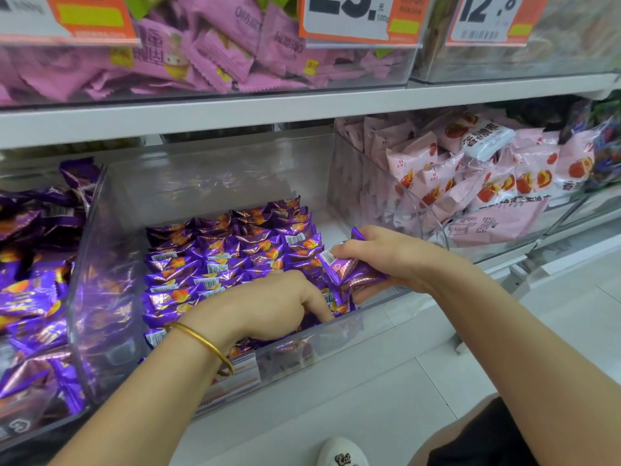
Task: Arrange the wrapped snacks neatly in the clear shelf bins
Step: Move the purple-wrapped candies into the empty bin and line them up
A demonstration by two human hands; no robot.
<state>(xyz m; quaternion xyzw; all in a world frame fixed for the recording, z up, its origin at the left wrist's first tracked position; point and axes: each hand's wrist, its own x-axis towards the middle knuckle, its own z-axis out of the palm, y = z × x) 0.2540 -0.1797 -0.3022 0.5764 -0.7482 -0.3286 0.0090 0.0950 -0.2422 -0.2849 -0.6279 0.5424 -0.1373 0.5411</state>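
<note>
loose purple packets (30,297): heaped without order at 9 o'clock, outside the left wall of the middle bin.
middle bin (218,173): clear, at centre frame, its rear half bare, its front half filled.
lilac packets (208,58): piled in a clear bin on the upper shelf, at 11 o'clock.
bangle (205,344): gold, round the left wrist, at 7 o'clock of the middle bin, above the front wall.
purple snack rows (235,250): lined up on edge in neat files inside the middle bin, from the middle of its floor toward 6 o'clock, barcodes upward on many.
left hand (268,304): reaching over the front wall, fingers close together and pointed down among the front packets; cannot tell whether clamped on one.
price tag (349,18): orange and white, at 12 o'clock, on the upper bin.
shoe (341,454): white, on the pale floor at 6 o'clock.
held purple packets (349,272): a small bunch, tilted, at the bin's 4 o'clock corner, just above the rows.
right hand (396,257): fingers curled over the bunch, clamped on it.
pink packets (504,183): crowded in the neighbouring clear bin at 2 o'clock.
</note>
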